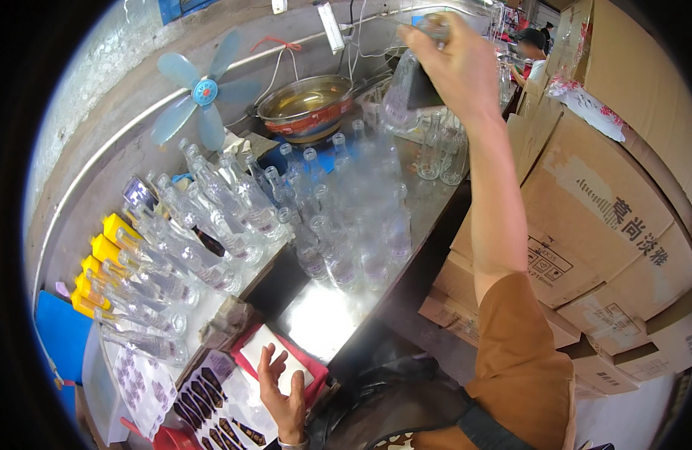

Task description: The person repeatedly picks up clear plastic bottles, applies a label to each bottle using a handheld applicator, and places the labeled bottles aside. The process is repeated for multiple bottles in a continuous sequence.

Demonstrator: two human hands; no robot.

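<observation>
My right hand (pixel 454 56) is raised at the top, its fingers closed around the neck of a clear glass bottle (pixel 400 97) that hangs base-down and tilted. A dark patch shows beside the bottle, partly behind my wrist. My left hand (pixel 283 394) is low in the middle with fingers apart, holding nothing. It is just in front of a white pad (pixel 267 346) on a pink cloth (pixel 316 381). Left of it lies a sheet of dark tie-shaped stickers (pixel 203 397). Many glass bottles (pixel 338 255) stand on the metal table, some blurred.
More bottles (pixel 166 285) crowd the left bench, beside yellow containers (pixel 106 247) and a blue-bladed fan (pixel 205 91). A red-sided pan (pixel 304 112) of liquid sits at the back. Cardboard boxes (pixel 586 202) are stacked on the right. Another person (pixel 533 56) is far off.
</observation>
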